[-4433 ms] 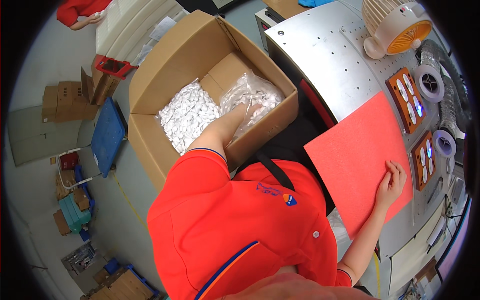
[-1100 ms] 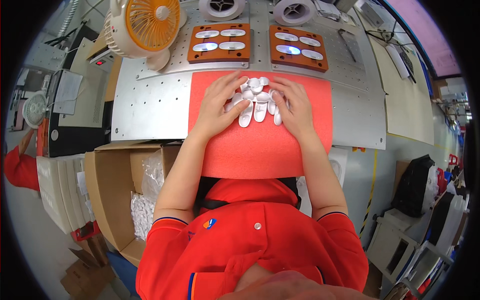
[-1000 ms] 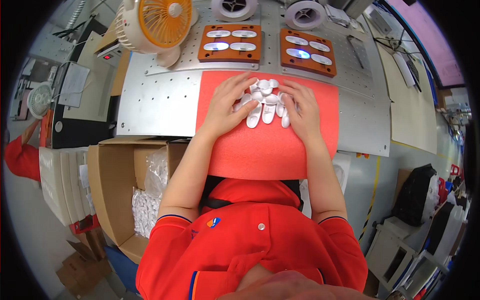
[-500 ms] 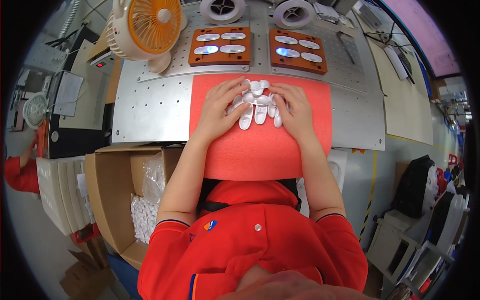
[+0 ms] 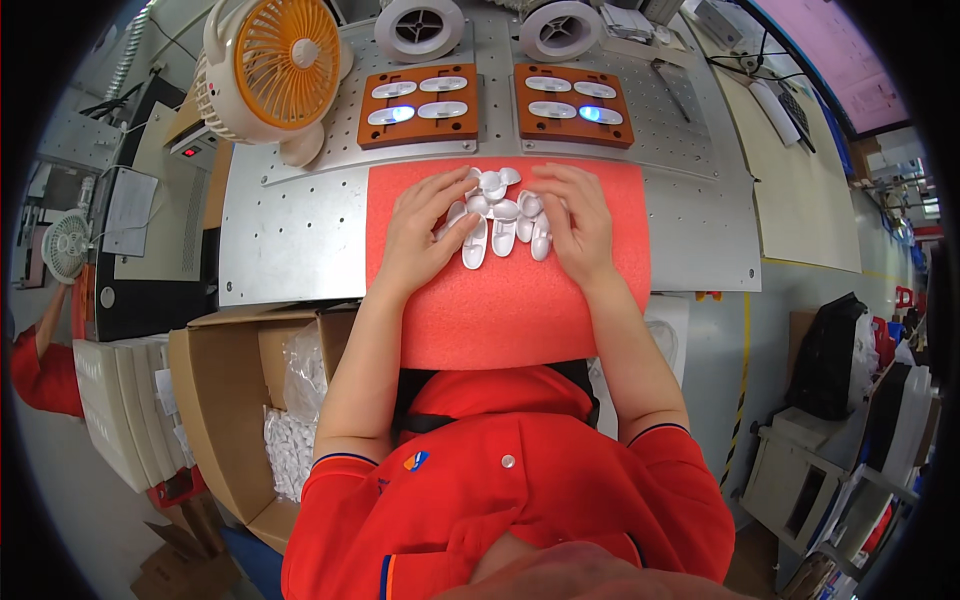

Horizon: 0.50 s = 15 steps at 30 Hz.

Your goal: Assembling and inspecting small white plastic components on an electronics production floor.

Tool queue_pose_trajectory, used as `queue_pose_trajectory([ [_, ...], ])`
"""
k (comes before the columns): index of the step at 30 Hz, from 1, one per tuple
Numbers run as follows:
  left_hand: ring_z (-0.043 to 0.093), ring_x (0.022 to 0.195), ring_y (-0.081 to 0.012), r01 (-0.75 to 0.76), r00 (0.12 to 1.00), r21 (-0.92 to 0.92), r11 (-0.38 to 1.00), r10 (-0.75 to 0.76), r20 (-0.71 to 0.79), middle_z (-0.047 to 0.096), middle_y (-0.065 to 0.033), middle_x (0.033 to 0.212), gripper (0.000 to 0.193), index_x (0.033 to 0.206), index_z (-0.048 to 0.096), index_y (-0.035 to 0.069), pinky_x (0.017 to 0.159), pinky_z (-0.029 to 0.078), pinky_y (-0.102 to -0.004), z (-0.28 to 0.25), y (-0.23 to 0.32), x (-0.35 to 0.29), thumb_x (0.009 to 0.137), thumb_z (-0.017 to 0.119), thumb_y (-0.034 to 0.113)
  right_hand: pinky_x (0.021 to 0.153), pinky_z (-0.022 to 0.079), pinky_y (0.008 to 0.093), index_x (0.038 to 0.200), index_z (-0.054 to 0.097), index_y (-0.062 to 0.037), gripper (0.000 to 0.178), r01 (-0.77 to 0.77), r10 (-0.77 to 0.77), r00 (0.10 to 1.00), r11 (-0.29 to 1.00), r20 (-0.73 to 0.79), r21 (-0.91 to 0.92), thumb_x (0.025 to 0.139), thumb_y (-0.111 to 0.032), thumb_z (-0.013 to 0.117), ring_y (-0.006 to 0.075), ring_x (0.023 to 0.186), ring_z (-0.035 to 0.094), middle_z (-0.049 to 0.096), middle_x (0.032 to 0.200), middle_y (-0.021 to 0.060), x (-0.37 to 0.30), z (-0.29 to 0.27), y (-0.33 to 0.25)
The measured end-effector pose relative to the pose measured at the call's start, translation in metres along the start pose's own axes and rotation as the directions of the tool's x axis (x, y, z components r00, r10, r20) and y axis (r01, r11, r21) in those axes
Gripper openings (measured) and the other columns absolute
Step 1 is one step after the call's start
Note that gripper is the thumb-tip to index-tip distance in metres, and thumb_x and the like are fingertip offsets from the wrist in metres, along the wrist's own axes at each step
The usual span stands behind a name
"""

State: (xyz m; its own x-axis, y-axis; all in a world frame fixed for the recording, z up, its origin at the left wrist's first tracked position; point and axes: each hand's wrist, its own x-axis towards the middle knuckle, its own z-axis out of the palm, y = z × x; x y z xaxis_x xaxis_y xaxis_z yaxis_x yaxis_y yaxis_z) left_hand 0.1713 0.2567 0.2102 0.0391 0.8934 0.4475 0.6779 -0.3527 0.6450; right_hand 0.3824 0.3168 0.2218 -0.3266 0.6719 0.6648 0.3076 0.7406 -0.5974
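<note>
Several small white plastic pieces [image 5: 502, 212], glossy and oval with rounded cup-like ends, lie in a loose heap on a red foam mat [image 5: 490, 320]. My left hand [image 5: 422, 228] rests at the heap's left side, fingers apart and curved, thumb against the pieces; it partly covers some of them. On the opposite side my right hand [image 5: 580, 222] is open too, its fingers stretched out beside the heap and its thumb close to the nearest pieces. Neither hand visibly grips a piece.
Beyond the mat, two orange-brown fixtures [image 5: 418, 135] [image 5: 572, 133] hold white oval pieces, one in each lit blue. Behind stand a fan [image 5: 290, 60] and two round white vents [image 5: 420, 28]. An open cardboard box [image 5: 215, 420] with bagged white pieces is at lower left.
My right hand has moved slightly away from the heap, leaving a wider gap. The blue light in the right fixture has shifted to another piece. The view has moved a little.
</note>
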Motion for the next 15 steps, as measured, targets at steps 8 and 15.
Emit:
queue_pose_trajectory([
  [8,0.055,0.115,-0.0256,0.023,1.000,0.036,0.999,-0.023,-0.008,0.061,-0.0063,0.125,0.038,0.119,0.064,0.012,0.099,0.038,-0.0391,-0.008,-0.004,-0.007,0.083,0.068,0.022,0.059,0.051,0.0277,0.070,0.057,-0.0052,0.019,0.173,-0.108,0.981,0.126,-0.160,0.977,0.088,-0.009,0.051,0.0250,0.063,0.060,0.061,0.077,0.0143,0.019,-0.065,-0.172],
  [15,0.055,0.114,-0.0258,0.006,1.000,-0.003,1.000,-0.006,0.003,0.061,-0.0061,0.125,0.036,0.118,0.064,0.012,0.100,0.038,-0.0387,0.001,-0.002,0.004,0.084,0.067,0.023,0.073,0.056,0.0230,0.071,0.059,-0.0100,0.020,0.195,0.154,0.971,-0.056,-0.185,0.979,0.091,-0.007,0.058,0.0146,0.085,0.063,0.060,0.088,0.0001,0.036,-0.075,-0.212],
])
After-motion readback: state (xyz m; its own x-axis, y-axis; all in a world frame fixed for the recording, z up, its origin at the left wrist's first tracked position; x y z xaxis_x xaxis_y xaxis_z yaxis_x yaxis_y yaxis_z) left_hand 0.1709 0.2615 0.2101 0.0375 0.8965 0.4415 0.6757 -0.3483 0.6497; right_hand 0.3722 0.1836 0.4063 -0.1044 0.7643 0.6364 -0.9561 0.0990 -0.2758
